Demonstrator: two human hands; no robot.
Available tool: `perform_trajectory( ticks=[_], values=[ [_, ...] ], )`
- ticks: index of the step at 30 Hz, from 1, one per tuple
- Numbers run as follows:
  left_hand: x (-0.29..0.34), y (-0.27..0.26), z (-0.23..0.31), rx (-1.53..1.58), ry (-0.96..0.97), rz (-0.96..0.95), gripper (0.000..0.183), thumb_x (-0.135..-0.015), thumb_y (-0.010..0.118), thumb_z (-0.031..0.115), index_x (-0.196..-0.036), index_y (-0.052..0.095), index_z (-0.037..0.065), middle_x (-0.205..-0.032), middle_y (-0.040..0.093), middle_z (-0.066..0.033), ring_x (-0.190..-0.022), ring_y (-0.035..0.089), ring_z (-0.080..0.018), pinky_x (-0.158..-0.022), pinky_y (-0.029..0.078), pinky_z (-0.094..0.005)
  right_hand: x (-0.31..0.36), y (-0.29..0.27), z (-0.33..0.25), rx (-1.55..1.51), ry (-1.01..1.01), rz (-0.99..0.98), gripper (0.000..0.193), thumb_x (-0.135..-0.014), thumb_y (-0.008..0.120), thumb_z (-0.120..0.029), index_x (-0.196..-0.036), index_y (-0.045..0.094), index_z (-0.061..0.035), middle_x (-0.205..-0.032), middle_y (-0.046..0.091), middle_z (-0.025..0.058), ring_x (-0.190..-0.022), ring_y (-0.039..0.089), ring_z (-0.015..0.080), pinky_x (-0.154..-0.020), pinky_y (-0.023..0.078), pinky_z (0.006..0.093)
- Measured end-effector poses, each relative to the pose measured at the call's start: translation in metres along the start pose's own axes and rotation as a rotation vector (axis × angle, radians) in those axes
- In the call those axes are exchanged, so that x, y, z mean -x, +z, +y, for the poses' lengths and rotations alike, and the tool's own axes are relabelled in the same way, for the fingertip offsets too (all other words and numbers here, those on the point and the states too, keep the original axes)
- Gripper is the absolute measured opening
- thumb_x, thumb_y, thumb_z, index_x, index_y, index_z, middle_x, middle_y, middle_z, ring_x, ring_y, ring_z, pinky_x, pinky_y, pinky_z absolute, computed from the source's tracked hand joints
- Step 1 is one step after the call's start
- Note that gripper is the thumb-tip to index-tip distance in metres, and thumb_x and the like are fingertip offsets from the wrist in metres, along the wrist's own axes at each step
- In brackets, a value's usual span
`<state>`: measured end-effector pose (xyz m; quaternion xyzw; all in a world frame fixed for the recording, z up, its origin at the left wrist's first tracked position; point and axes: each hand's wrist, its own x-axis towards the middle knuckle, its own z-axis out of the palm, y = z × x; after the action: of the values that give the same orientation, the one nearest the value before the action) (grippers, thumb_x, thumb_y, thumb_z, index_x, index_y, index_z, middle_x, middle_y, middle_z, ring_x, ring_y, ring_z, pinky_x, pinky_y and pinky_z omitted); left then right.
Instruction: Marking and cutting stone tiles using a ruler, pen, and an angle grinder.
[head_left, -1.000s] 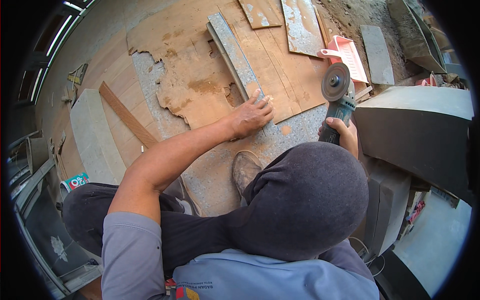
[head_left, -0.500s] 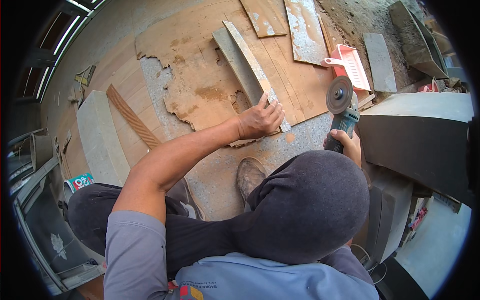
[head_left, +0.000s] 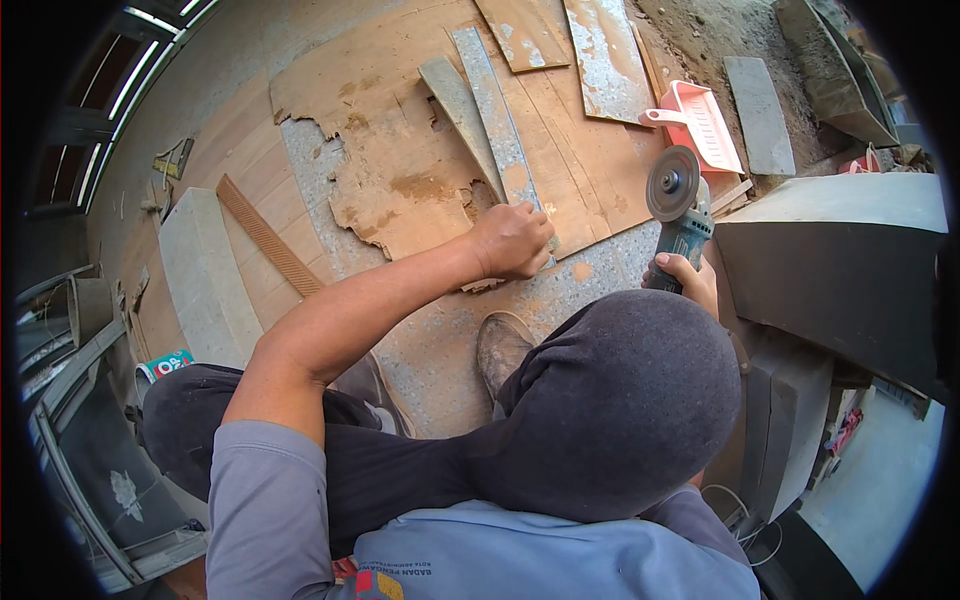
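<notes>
My left hand is closed on the near end of a long, narrow speckled terrazzo strip. Along the strip's left side runs a plain grey strip; their near ends are partly hidden by my hand. Both lie over a worn brown plywood sheet with ragged, broken edges. Off to the right, my right hand grips the body of a teal angle grinder. Its round disc points up and away from me, apart from the strip.
A pink dustpan stands beyond the grinder, near mottled boards. At left lie a grey slab and a ribbed brown strip. A large dark-sided block bounds the right; a can sits by my left knee.
The speckled strip has turned so that more of its flat face shows upward. My left hand's fingers have gone from stretched over it to closed. The grinder has hardly shifted.
</notes>
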<state>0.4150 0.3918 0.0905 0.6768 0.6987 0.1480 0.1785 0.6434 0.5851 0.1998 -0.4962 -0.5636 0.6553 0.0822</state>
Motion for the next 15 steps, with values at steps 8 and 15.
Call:
perform_trajectory(
  ticks=[8,15],
  values=[
    [-0.074,-0.011,-0.041,0.066,-0.806,0.319,0.064,-0.096,0.074,0.041,-0.128,0.047,-0.007,-0.121,0.06,-0.0267,-0.103,0.073,-0.0429,-0.081,0.064,-0.0479,-0.002,0.008,0.0,0.057,0.002,-0.023,0.039,-0.079,0.078,-0.027,-0.101,0.062,0.0003,-0.078,0.065,0.0101,-0.063,0.065,0.0169,-0.06,0.054,0.0312],
    [-0.087,-0.006,-0.064,-0.118,-1.057,0.204,0.097,-0.088,0.078,0.041,-0.151,0.03,-0.015,-0.132,0.054,-0.0284,-0.111,0.072,-0.0385,-0.088,0.064,-0.0421,-0.002,0.001,0.002,0.045,0.026,-0.052,0.041,-0.078,0.078,-0.025,-0.105,0.061,0.0004,-0.08,0.065,0.0096,-0.067,0.065,0.0169,-0.062,0.054,0.031]
  ],
)
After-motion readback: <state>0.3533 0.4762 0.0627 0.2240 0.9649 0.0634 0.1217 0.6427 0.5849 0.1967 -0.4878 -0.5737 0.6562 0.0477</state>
